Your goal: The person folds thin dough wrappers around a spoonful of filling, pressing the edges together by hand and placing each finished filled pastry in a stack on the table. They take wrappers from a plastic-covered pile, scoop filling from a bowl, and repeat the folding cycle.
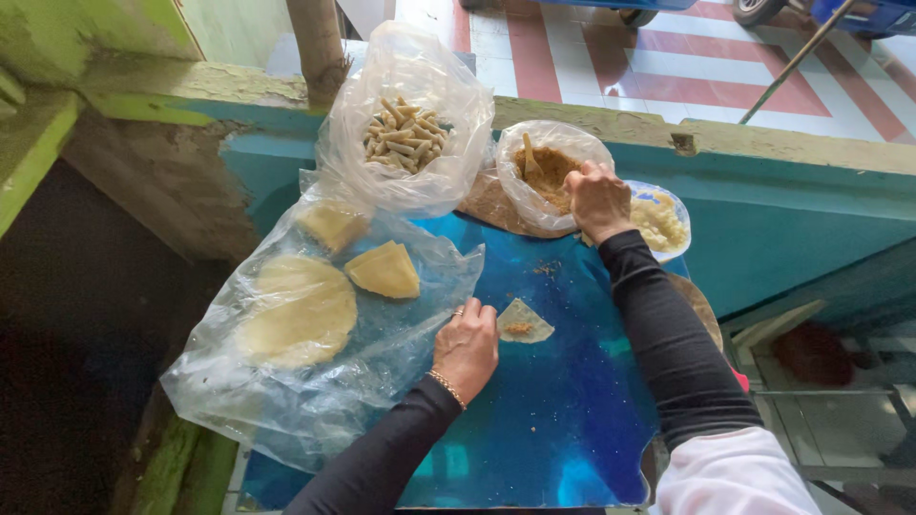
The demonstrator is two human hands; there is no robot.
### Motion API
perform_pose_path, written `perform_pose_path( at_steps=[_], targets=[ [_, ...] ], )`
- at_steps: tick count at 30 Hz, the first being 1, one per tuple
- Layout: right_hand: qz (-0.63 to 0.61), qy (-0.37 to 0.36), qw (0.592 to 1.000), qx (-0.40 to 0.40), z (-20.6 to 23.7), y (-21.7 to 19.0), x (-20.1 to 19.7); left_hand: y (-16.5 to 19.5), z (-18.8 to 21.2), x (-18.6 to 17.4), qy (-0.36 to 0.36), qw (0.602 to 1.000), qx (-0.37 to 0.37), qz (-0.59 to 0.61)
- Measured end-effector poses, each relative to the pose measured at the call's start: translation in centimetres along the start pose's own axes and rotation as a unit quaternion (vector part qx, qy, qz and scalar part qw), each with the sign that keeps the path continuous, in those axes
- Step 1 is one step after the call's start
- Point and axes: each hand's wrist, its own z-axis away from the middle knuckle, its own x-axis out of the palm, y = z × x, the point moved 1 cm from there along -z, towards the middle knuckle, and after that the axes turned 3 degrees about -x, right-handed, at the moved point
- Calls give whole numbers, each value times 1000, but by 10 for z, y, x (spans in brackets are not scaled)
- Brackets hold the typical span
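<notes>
Currently a small triangular wrapper (523, 322) with a dab of filling is pinned at frame centre on the blue counter (563, 420) by the left hand (466, 345), fingers pressed flat. The right hand (597, 198), fingers clenched inside the filling bag (546, 174) at upper centre, could spill crumbs if withdrawn overfull; the thin wrapper could be torn.

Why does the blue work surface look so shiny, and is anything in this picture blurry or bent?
Head view: the glossy blue sheet mirrors soft daylight as pale patches; the clear plastic bag of rolled sticks glares white; straight edges bow outward near the borders from the wide lens; the left hand on the small triangular wrapper and the right hand at the brown filling bag look sharp.
</notes>
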Motion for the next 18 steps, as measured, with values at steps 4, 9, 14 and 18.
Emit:
perform_pose_path(
  at_steps=[4,9,14,18],
  targets=[
    [42,162,983,-78,25,-19,-49,0,2,-2,3,1000,-8,3],
    [-219,-63,974,15,140,-84,-103,3,3,-1,5,1000,-16,-13],
    [-216,-106,965,107,169,-112,-97,5,2,-4,-10,999,-36,-15],
    [-270,-98,952,109,165,-113,-90,8,2,-9,-5,1000,-28,-13]
  ],
)
